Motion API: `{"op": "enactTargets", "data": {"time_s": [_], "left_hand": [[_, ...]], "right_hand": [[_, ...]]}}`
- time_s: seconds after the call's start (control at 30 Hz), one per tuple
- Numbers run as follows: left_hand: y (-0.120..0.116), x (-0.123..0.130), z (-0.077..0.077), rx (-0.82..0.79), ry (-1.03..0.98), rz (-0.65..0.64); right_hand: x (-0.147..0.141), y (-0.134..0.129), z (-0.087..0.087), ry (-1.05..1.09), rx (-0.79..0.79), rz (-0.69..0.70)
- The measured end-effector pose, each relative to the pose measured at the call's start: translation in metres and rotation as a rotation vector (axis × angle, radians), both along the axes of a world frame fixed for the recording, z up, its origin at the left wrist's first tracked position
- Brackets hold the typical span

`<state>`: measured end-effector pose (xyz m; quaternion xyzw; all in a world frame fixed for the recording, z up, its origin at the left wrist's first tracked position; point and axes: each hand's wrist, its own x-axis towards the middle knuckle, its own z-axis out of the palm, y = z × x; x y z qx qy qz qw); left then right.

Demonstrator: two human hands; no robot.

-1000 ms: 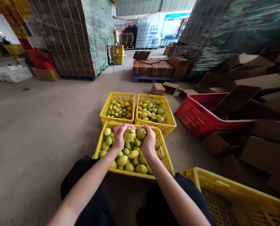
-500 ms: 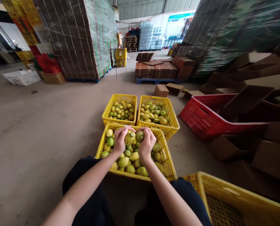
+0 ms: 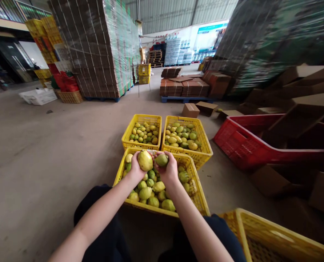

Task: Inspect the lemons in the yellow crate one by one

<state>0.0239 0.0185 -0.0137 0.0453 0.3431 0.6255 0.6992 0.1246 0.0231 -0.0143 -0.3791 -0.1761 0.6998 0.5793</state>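
Above the near yellow crate [image 3: 201,189], full of green and yellow fruit, my left hand [image 3: 135,168] holds a large yellow fruit [image 3: 145,160]. Close beside it, my right hand [image 3: 170,168] has its fingers around a smaller green fruit [image 3: 162,160]. The two fruits are a little apart, over the far half of the crate. Behind stand two more yellow crates: the left one [image 3: 125,137] holds small yellow and green fruit, the right one [image 3: 205,154] larger fruit.
A red crate [image 3: 238,145] with cardboard in it stands at the right. Another yellow crate [image 3: 239,222] is at the lower right. Small cardboard boxes [image 3: 190,110] lie beyond the fruit crates, before a pallet of flattened cartons [image 3: 194,88].
Both fruits have turned in my hands, and the yellow one now shows a smooth side. My hands have opened out from curled over to more beneath the fruits. The view has tilted up slightly.
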Motion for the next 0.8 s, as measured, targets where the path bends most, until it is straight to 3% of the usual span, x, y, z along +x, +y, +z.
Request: {"op": "enactTargets", "data": {"time_s": [0.1, 0.23, 0.57, 0.8], "left_hand": [[0.003, -0.003, 0.006, -0.075, -0.125, -0.048], [0.006, -0.007, 0.009, -0.101, -0.156, -0.036], [0.01, -0.018, 0.003, -0.212, -0.085, -0.067], [0.014, -0.023, 0.003, -0.209, -0.152, 0.011]], "right_hand": [[0.01, 0.008, 0.001, 0.204, -0.138, 0.121], [0.012, 0.01, 0.005, 0.281, -0.227, 0.094], [0.006, 0.009, 0.002, 0.282, -0.258, 0.071], [0.013, 0.009, 0.004, 0.212, -0.195, 0.104]]}}
